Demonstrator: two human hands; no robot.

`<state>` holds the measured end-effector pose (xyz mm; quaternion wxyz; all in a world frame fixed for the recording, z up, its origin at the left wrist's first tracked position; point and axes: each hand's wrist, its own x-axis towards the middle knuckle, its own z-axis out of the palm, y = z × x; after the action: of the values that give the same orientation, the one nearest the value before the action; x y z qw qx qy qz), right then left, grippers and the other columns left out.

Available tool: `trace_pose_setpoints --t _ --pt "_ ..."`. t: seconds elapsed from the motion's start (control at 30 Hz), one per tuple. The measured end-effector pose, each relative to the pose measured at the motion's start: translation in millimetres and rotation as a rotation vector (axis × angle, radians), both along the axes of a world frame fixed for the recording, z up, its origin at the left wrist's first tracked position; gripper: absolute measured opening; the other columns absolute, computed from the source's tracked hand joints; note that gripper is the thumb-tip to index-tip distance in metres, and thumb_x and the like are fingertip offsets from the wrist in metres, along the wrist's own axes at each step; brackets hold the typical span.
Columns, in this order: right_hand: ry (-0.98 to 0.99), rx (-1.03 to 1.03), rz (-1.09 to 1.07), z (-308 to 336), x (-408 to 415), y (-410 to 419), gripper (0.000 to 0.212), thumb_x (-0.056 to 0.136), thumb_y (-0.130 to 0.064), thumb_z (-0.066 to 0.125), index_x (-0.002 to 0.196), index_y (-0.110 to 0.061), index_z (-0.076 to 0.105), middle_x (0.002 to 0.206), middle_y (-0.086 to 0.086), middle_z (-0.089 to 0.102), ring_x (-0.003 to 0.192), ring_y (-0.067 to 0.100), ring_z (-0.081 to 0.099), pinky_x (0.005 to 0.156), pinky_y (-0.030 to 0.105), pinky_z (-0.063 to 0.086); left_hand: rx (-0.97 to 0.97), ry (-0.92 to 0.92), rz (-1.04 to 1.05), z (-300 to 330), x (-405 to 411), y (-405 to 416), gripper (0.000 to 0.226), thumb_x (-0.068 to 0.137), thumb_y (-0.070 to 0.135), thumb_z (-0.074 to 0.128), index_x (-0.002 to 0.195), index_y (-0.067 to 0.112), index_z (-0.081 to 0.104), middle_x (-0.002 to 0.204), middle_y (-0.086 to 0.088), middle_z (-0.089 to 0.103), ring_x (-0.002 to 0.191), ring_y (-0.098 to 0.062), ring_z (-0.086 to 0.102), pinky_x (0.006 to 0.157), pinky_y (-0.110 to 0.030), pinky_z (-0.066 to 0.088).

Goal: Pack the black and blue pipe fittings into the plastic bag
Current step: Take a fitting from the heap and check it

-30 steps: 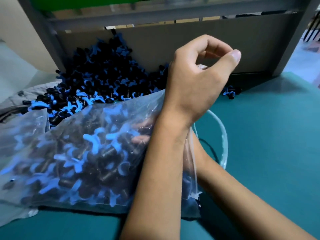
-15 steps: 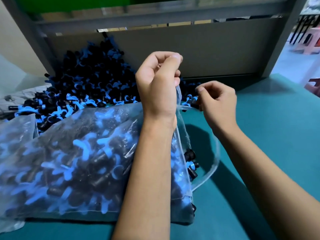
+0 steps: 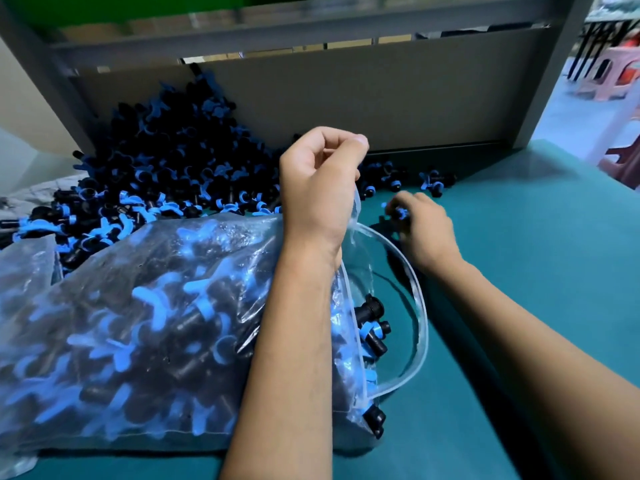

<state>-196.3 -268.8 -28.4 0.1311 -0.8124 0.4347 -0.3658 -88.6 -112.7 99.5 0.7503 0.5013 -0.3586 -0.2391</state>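
Note:
A clear plastic bag stuffed with black and blue pipe fittings lies on its side on the teal table, its mouth open toward the right. My left hand pinches the upper edge of the mouth and holds it lifted. To the right of the mouth, my right hand curls its fingers round a black and blue fitting on the table. A big heap of loose fittings sits behind the bag. A few fittings lie just inside the mouth.
A grey panel in a metal frame closes off the back of the teal table. Stray fittings lie along the panel's foot. A second plastic bag lies at the far left. Pink stools stand beyond the table's right edge.
My right hand has come out from under the left arm and reached right, past the bag's mouth, to a loose fitting. My left hand keeps the bag's edge lifted.

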Motion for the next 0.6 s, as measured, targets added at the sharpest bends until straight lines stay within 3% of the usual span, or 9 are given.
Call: trace_pose_setpoints --t 0.07,0.13,0.23,0.33,0.47,0.6 --pt "-0.304 0.027 -0.033 8.6 -14.5 10.4 0.014 0.094 -0.014 0.06 0.1 -0.026 0.055 0.097 -0.005 0.067 0.084 0.026 0.069 0.076 0.043 0.054 0.107 -0.093 -0.006 -6.4 0.4 -3.6 0.011 0.09 0.004 0.067 0.08 0.008 0.069 0.074 -0.005 0.06 0.068 -0.013 0.049 0.06 -0.023 0.041" --pt "-0.678 0.198 0.068 24.1 -23.9 24.6 0.009 0.1 -0.018 0.056 0.101 -0.025 0.05 0.101 0.001 0.067 0.07 0.032 0.074 0.064 0.048 0.06 0.224 -0.18 -0.005 -14.8 0.7 -8.0 0.011 0.088 0.01 0.071 0.077 0.013 0.073 0.066 0.006 0.062 0.064 -0.01 0.053 0.063 -0.023 0.045" --pt "-0.999 0.515 0.327 41.1 -30.7 44.7 0.005 0.106 -0.019 0.049 0.106 -0.024 0.052 0.107 0.012 0.062 0.074 0.042 0.075 0.053 0.037 0.059 0.357 -0.277 -0.032 -28.1 -0.4 -13.7 0.009 0.087 0.024 0.079 0.088 0.016 0.077 0.074 0.004 0.069 0.069 -0.014 0.06 0.073 -0.031 0.05" --pt "-1.03 0.65 0.48 46.4 -32.3 55.0 0.008 0.106 -0.015 0.049 0.11 -0.015 0.056 0.109 0.015 0.065 0.082 0.042 0.075 0.06 0.038 0.06 0.427 -0.315 -0.043 -37.2 -1.2 -15.7 0.021 0.087 0.026 0.083 0.102 0.013 0.076 0.074 0.005 0.073 0.066 -0.011 0.062 0.073 -0.029 0.051" --pt "-0.977 0.725 0.567 46.1 -34.9 59.2 0.016 0.102 -0.021 0.056 0.112 -0.009 0.06 0.114 0.017 0.072 0.095 0.041 0.073 0.069 0.04 0.06 0.371 -0.271 0.021 -36.6 5.8 -14.3 0.009 0.084 0.014 0.084 0.081 0.013 0.076 0.075 -0.01 0.076 0.053 -0.011 0.058 0.06 -0.025 0.045" --pt "-0.935 0.691 0.539 43.0 -33.6 61.2 0.017 0.089 -0.025 0.069 0.1 -0.012 0.069 0.099 0.012 0.069 0.088 0.025 0.067 0.075 0.041 0.06 0.376 -0.272 0.006 -35.8 6.5 -12.8 0.013 0.078 0.011 0.088 0.078 0.011 0.075 0.063 -0.002 0.068 0.05 -0.011 0.058 0.057 -0.024 0.046"
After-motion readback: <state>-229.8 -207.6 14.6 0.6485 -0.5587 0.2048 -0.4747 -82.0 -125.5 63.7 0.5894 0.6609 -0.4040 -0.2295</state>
